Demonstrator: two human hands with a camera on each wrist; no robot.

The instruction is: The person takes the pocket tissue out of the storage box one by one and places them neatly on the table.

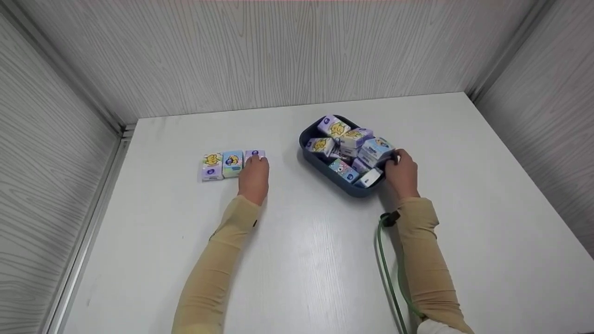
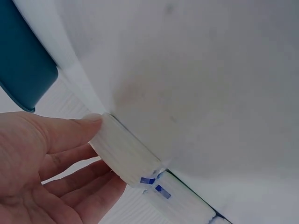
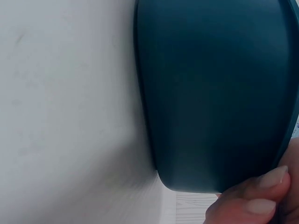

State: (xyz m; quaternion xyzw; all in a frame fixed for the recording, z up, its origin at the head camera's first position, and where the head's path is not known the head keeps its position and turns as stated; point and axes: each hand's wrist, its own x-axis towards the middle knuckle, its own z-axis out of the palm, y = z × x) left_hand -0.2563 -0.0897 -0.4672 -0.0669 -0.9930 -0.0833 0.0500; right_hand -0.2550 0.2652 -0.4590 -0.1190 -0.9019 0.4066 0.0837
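In the head view a row of small tissue packs lies flat on the table's left half: a purple one (image 1: 212,167), a light-blue one (image 1: 233,164) and a second purple pack (image 1: 255,153). My left hand (image 1: 254,180) pinches this last pack at the row's right end. The left wrist view shows the thumb and fingers along the held pack (image 2: 128,151), which touches its neighbour (image 2: 180,198). A dark blue plastic basket (image 1: 332,175) stands right of the row, heaped with purple and light-blue packs. My right hand (image 1: 403,174) grips its right end by the rim.
Green cable (image 1: 383,260) runs from the right wrist towards the near edge. The white table (image 1: 297,260) is bounded by a grey wood-grain panel (image 1: 297,55) at the back and similar panels at both sides.
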